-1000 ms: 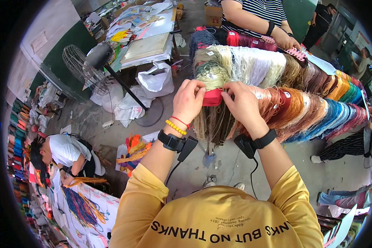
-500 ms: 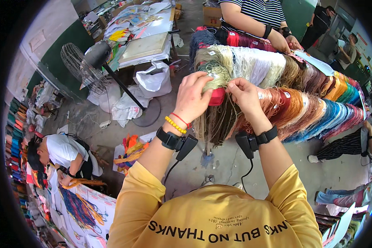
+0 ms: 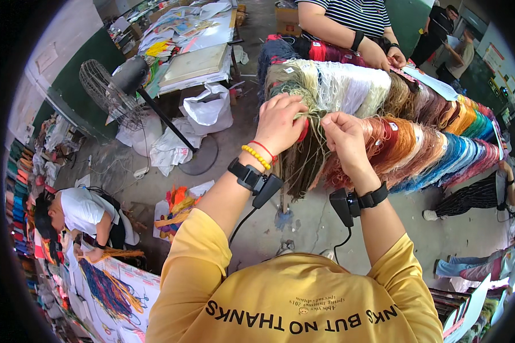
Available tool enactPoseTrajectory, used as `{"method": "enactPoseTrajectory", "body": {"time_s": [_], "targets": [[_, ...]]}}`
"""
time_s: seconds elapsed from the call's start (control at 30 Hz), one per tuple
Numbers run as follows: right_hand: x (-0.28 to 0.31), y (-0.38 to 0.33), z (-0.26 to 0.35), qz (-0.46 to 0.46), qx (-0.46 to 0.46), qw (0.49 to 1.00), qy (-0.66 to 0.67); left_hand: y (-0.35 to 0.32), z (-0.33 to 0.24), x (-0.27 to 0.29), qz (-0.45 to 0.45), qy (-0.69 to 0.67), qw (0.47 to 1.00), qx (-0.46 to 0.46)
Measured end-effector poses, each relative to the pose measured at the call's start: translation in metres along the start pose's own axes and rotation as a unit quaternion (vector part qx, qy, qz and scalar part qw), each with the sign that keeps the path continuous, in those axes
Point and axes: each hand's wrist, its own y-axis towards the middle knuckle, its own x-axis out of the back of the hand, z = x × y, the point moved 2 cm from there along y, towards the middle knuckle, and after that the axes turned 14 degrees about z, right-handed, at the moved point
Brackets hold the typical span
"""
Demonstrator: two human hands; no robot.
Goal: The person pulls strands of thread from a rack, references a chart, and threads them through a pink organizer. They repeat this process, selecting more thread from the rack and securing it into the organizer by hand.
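Note:
My left hand (image 3: 281,121) is closed over a hank of olive-green yarn (image 3: 296,94) at the near end of a rack draped with yarn. Something red (image 3: 304,131) shows beside its fingers, mostly covered. Just to the right, my right hand (image 3: 345,140) pinches thumb and forefinger together. Loose strands lie between the hands; whether one is in the pinch is too fine to make out. Below them hangs brown yarn (image 3: 296,171). White yarn (image 3: 355,86) hangs beyond, and rust-red yarn (image 3: 390,140) is to the right of my right hand.
Across the rack a person in a striped shirt (image 3: 349,23) handles yarn near a paper strip (image 3: 432,82). A floor fan (image 3: 129,74), a white sack (image 3: 207,108) and a paper-covered table (image 3: 203,34) stand left. Another person (image 3: 88,211) bends over yarn at lower left.
My left hand has moved slightly right and down, turning over the yarn and covering more of the red thing. My right hand has shifted a little right and down.

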Motion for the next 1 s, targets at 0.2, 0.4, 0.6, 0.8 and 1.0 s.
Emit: {"method": "enactPoseTrajectory", "body": {"time_s": [0.2, 0.4, 0.6, 0.8, 1.0], "targets": [[0.000, -0.006, -0.007, -0.011, -0.006, 1.000, 0.001, 0.005, -0.004, 0.001, -0.011, -0.015, 0.999, -0.031], [0.004, -0.008, -0.026, -0.011, -0.032, 0.998, -0.060, 0.006, 0.010, -0.004, -0.009, -0.116, 0.993, -0.038], [0.000, 0.005, -0.033, -0.029, 0.006, 0.971, -0.236, 0.006, 0.011, -0.004, -0.002, -0.131, 0.989, -0.070], [-0.002, 0.019, -0.044, -0.078, 0.025, 0.948, -0.307, 0.003, 0.016, -0.003, 0.015, -0.157, 0.985, -0.066], [-0.019, -0.003, -0.018, -0.003, -0.071, 0.997, -0.011, -0.007, 0.006, -0.004, 0.029, 0.028, 0.997, -0.062]]}}
